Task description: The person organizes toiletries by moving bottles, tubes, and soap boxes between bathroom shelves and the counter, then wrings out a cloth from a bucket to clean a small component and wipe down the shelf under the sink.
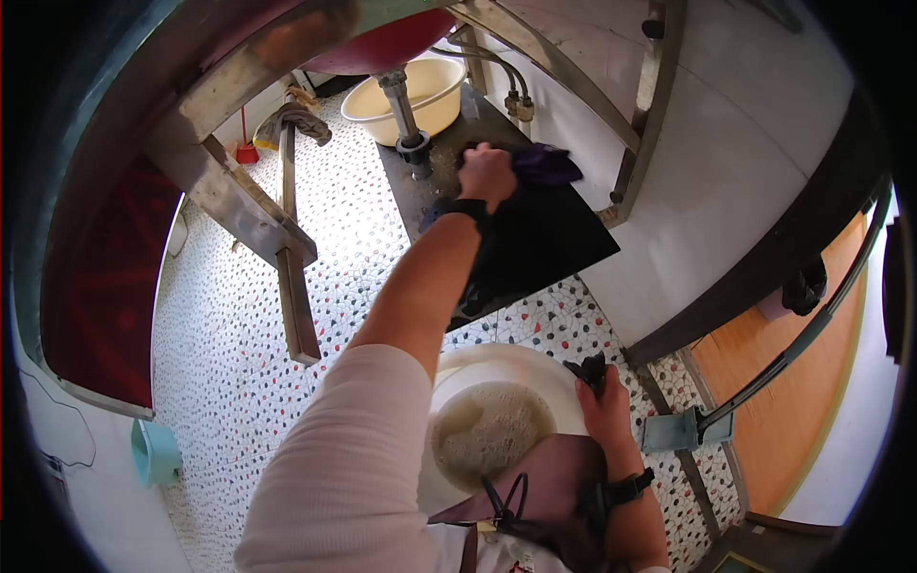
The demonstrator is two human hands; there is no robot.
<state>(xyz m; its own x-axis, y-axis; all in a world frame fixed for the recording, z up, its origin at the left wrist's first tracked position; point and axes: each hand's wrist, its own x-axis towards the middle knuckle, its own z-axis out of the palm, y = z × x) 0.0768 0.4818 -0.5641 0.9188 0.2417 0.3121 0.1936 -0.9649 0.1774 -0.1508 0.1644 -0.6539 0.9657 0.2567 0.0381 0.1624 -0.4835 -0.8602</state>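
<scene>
My left hand point(487, 175) reaches forward over a black board point(544, 248) on the floor under the sink. Its fingers are closed on a dark purple cloth point(546, 165), which lies bunched beside the hand on the board. My right hand point(604, 406) is at the right rim of a white basin point(478, 358), closed around a crumpled black cloth point(590, 371). Cloudy, foamy water point(492, 430) stands in the basin in front of me. The fingertips of both hands are partly hidden.
A red sink bowl point(392, 43) with a drain pipe point(399, 105) hangs in a metal frame point(229, 201). Behind the pipe stands a cream basin point(439, 95). A long-handled dustpan point(673, 432) is at right, a turquoise bucket point(155, 452) at left, and a mop point(296, 122) at back.
</scene>
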